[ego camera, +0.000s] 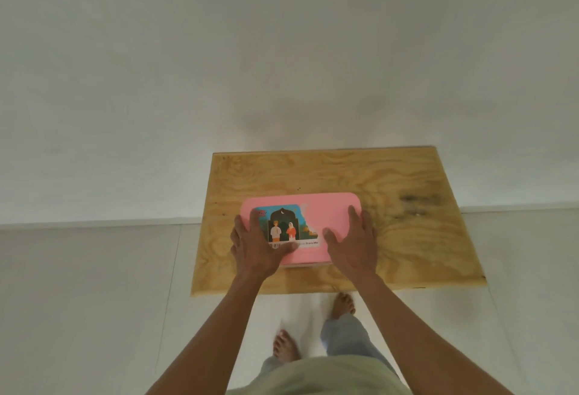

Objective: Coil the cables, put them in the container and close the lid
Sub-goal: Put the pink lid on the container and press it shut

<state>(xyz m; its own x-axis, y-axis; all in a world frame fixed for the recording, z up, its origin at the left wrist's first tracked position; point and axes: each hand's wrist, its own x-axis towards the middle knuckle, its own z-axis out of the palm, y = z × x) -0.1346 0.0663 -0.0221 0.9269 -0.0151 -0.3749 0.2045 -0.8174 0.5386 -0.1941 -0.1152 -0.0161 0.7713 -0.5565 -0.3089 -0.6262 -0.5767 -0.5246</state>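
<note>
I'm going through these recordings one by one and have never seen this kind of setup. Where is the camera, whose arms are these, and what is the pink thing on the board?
There is no machine here: a person works with two bare hands. The single picture comes from a wide-angle camera worn on the person's head, looking forward and down, so the arms reach in from the bottom and bare feet show on the pale floor below.

On the light plywood tabletop sits a flat pink rectangular plastic container lid with rounded corners and a colourful sticker; the container beneath is mostly hidden. The left hand lies over the lid's left edge, thumb on the sticker. The right hand lies flat on the right side. Neither has a closed grip; both seem to press the lid down. No cables are visible, so they may be inside already.
</note>
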